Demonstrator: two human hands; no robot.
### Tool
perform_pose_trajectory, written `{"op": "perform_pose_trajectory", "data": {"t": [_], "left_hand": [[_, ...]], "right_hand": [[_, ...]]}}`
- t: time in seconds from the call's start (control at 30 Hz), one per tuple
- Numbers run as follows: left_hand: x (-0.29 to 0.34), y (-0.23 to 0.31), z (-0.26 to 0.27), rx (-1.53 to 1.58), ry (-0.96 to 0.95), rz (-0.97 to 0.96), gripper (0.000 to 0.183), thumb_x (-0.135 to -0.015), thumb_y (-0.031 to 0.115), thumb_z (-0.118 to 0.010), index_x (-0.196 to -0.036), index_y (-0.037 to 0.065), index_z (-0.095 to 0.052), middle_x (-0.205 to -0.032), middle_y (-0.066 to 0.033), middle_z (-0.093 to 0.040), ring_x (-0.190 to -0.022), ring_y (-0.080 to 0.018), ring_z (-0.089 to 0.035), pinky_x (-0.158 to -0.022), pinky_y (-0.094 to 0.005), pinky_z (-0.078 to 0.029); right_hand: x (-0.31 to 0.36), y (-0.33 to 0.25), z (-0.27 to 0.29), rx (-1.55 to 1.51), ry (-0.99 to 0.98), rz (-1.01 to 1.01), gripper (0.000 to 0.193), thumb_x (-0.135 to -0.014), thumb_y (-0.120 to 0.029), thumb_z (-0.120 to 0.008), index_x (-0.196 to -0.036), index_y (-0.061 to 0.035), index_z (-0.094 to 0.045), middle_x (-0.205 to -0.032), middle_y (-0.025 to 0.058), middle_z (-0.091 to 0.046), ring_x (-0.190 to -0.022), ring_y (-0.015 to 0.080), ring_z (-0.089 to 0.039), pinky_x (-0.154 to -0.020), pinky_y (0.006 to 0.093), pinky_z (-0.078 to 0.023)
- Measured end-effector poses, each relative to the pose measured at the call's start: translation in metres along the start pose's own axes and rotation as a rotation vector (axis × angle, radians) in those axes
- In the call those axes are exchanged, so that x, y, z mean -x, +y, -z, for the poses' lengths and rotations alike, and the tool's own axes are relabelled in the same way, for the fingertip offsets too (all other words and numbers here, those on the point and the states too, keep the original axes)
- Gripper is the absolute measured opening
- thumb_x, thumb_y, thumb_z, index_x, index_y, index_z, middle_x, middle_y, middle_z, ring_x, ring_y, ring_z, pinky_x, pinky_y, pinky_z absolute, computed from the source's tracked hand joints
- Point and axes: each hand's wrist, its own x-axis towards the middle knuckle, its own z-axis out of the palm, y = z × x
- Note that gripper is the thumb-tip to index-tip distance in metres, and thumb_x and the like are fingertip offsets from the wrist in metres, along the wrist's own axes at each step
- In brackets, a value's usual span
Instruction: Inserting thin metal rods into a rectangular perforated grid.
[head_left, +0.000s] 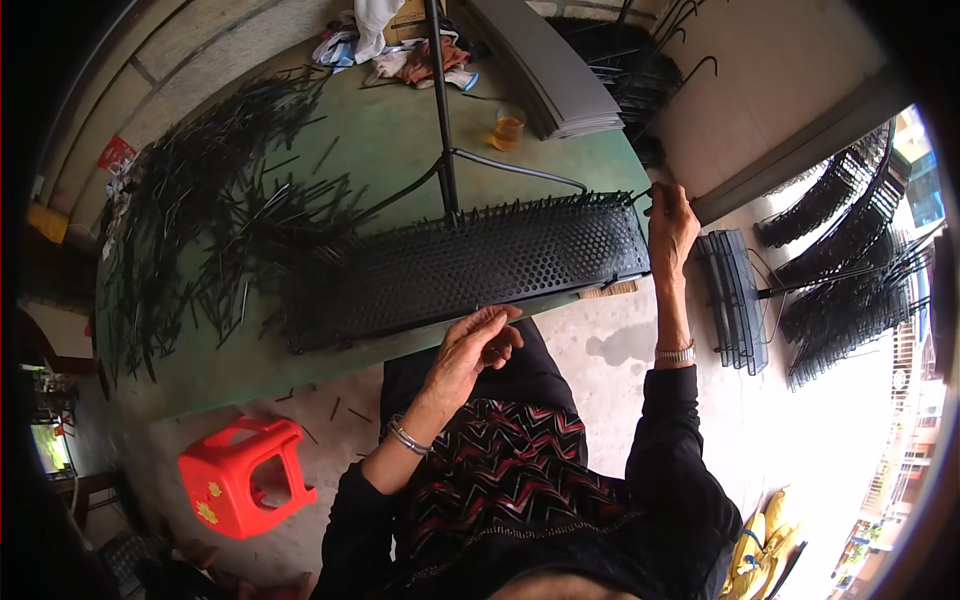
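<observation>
A long black perforated panel (pixel 500 258) lies across the near part of the green table, with thin black strips sticking up along its far edge. A black rod handle (pixel 441 110) with two curved braces rises from that edge. At the panel's far right corner, my right hand (pixel 673 225) is closed, its fingertips pinching a thin black strip (pixel 641 196). My left hand (pixel 470 350) hovers by the panel's near edge, fingers loosely curled and apart, with nothing visible in them. A large heap of loose black strips (pixel 190 200) covers the table's left side.
A glass of amber liquid (pixel 507 128) stands beyond the panel, near stacked grey sheets (pixel 550 75). Cloths (pixel 420 65) lie at the back. A red plastic stool (pixel 245 480) stands on the floor at left. More bristled black pieces with rods (pixel 850 310) stand at right.
</observation>
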Motion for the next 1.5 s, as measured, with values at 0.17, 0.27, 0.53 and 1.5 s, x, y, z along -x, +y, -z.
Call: {"op": "perform_pose_trajectory", "data": {"t": [0.17, 0.27, 0.53, 1.5], "left_hand": [[0.022, 0.008, 0.021, 0.002, 0.1, -0.089, 0.027, -0.099, 0.025, -0.052, -0.111, 0.002, -0.061, -0.081, -0.0061, -0.064, -0.067, -0.0077, -0.057, -0.057, -0.0205, -0.044], [0.036, 0.014, 0.029, 0.018, 0.163, -0.121, 0.026, -0.099, 0.024, -0.053, -0.11, 0.002, -0.061, -0.08, -0.0062, -0.064, -0.066, -0.0083, -0.057, -0.056, -0.0208, -0.043], [0.067, 0.023, 0.053, 0.022, 0.283, -0.199, 0.028, -0.098, 0.026, -0.053, -0.108, 0.001, -0.062, -0.078, -0.0059, -0.063, -0.064, -0.009, -0.056, -0.054, -0.0216, -0.041], [-0.017, 0.21, 0.339, -2.443, 0.31, -0.108, 0.13, -0.051, 0.025, -0.089, -0.152, 0.01, -0.007, -0.159, -0.0151, -0.006, -0.147, -0.0292, -0.004, -0.12, -0.044, -0.004]], "right_hand": [[0.004, -0.002, -0.001, -0.001, -0.007, 0.009, 0.016, -0.091, -0.015, -0.06, -0.099, -0.0024, -0.066, -0.081, 0.0111, -0.07, -0.065, 0.0178, -0.066, -0.061, 0.0295, -0.051], [0.006, -0.004, -0.002, -0.027, -0.015, 0.036, 0.015, -0.091, -0.016, -0.061, -0.099, -0.0043, -0.066, -0.082, 0.0115, -0.07, -0.067, 0.0197, -0.067, -0.063, 0.0303, -0.052], [0.011, -0.007, -0.008, 0.357, -0.084, -0.037, 0.025, -0.09, -0.032, -0.061, -0.098, -0.0103, -0.072, -0.092, 0.0103, -0.063, -0.085, 0.0296, -0.063, -0.073, 0.0393, -0.048], [0.127, -0.1, -0.059, 0.175, -0.296, 0.338, 0.019, -0.091, -0.006, -0.057, -0.107, -0.0059, -0.066, -0.097, 0.0101, -0.056, -0.083, 0.0253, -0.053, -0.075, 0.0389, -0.041]]}}
